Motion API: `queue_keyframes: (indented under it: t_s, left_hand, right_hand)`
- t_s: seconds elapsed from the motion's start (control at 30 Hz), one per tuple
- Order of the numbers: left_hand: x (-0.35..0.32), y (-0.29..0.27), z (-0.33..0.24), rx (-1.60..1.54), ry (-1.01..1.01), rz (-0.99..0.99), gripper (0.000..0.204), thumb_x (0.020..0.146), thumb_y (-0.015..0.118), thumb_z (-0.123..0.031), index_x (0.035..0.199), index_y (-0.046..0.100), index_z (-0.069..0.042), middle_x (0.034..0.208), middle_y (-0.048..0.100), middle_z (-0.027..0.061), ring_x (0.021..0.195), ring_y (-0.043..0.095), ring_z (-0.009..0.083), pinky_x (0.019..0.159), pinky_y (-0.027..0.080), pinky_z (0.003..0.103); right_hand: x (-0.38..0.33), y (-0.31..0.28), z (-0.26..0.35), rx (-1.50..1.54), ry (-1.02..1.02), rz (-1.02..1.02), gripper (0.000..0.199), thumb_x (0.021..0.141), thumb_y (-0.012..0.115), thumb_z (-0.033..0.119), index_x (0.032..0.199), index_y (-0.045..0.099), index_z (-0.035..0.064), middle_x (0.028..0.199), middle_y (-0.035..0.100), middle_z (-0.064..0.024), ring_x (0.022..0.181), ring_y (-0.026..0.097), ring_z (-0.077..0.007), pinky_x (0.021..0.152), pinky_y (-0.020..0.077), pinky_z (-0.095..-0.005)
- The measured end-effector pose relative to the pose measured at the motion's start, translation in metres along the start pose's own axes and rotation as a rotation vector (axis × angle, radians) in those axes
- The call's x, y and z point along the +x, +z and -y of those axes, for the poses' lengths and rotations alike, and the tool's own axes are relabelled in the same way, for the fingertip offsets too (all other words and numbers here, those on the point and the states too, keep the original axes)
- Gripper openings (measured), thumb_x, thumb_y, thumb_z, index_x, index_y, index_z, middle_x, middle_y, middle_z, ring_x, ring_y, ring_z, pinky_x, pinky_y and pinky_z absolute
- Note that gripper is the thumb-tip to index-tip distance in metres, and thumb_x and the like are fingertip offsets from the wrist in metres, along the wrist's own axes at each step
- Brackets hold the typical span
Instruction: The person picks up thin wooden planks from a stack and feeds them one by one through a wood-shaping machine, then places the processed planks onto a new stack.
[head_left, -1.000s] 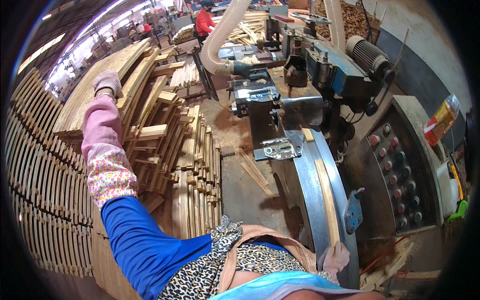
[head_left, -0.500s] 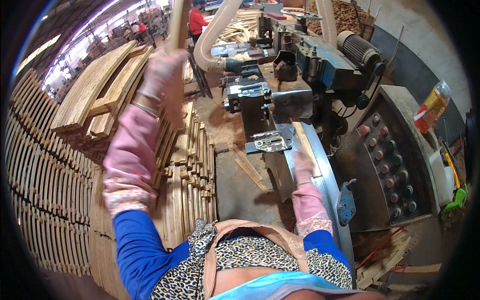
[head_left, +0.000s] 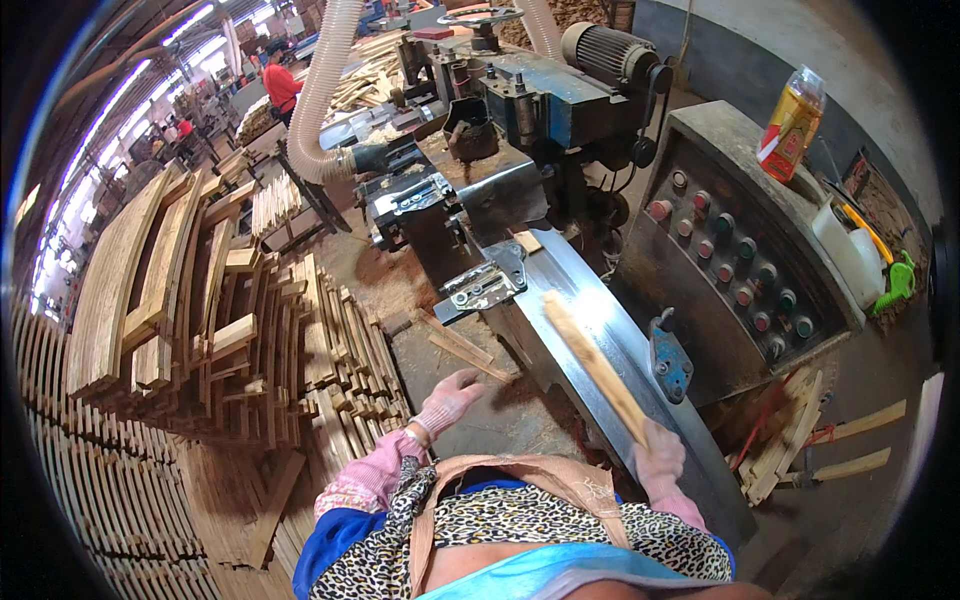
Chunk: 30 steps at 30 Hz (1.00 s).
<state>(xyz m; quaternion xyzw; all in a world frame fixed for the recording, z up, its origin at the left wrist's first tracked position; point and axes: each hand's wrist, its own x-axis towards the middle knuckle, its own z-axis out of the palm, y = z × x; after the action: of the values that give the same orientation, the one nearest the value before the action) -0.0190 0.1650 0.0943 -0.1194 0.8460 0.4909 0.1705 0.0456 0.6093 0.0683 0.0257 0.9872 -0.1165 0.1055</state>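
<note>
The right hand, in a pink glove, has its fingers clamped around the near end of a wooden stick. The stick lies on the shiny metal table of the machine, pointing to 11 o'clock. The left hand hangs free at 9 o'clock from the stick, fingers loosely together, near the stacked wood.

Control panel: grey sloped box with rows of round buttons, right of the machine bed.
Bottle: yellow with a red label, standing on the panel's top.
White jug: just beside the panel's right edge.
Dust hose: ribbed, pale, curving down to the machine.
Motor: grey cylinder at the machine's far end.
Stacked curved slats: piled at left.
Scrap sticks: heaped below the panel.
</note>
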Motion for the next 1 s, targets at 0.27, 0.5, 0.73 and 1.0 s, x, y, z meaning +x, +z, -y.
queue_keyframes:
  t_s: [0.27, 0.5, 0.73, 1.0]
  left_hand:
    - [-0.030, -0.072, -0.006, 0.083, -0.003, -0.184, 0.059, 0.097, 0.069, -0.035, 0.146, 0.056, -0.004, 0.135, 0.068, 0.0196, 0.125, 0.065, 0.0284, 0.105, 0.051, 0.037]
    - [-0.052, -0.217, -0.145, 0.699, 0.465, -0.594, 0.056, 0.096, 0.070, -0.037, 0.143, 0.058, -0.011, 0.138, 0.066, 0.0164, 0.124, 0.066, 0.0302, 0.106, 0.053, 0.040]
    - [-0.161, -0.432, -0.197, 1.207, -0.108, -1.109, 0.055, 0.093, 0.069, -0.038, 0.142, 0.058, -0.016, 0.130, 0.069, 0.0179, 0.118, 0.068, 0.0351, 0.100, 0.055, 0.045]
    - [-0.213, -0.528, -0.129, 1.241, -0.815, -1.049, 0.042, 0.086, 0.064, -0.010, 0.127, 0.069, -0.005, 0.126, 0.070, 0.0248, 0.122, 0.067, 0.0398, 0.099, 0.056, 0.049]
  right_hand:
    - [0.157, 0.057, 0.055, 0.145, -0.253, -0.752, 0.056, 0.086, 0.074, 0.027, 0.139, 0.060, 0.0133, 0.127, 0.068, -0.0113, 0.109, 0.063, -0.0377, 0.094, 0.0531, -0.0490]
    - [0.282, 0.048, 0.164, 0.238, -0.115, -0.556, 0.049, 0.092, 0.066, 0.034, 0.139, 0.057, 0.0226, 0.131, 0.065, -0.0081, 0.115, 0.063, -0.0354, 0.098, 0.0529, -0.0470]
    - [0.130, 0.040, 0.061, -0.016, -0.164, -0.203, 0.051, 0.092, 0.067, 0.028, 0.140, 0.057, 0.0143, 0.142, 0.060, -0.0122, 0.122, 0.059, -0.0344, 0.103, 0.0492, -0.0467]
    - [0.007, 0.049, -0.027, 0.006, -0.253, -0.523, 0.034, 0.082, 0.072, 0.023, 0.113, 0.068, 0.0090, 0.112, 0.069, -0.0156, 0.105, 0.063, -0.0387, 0.089, 0.0526, -0.0513]
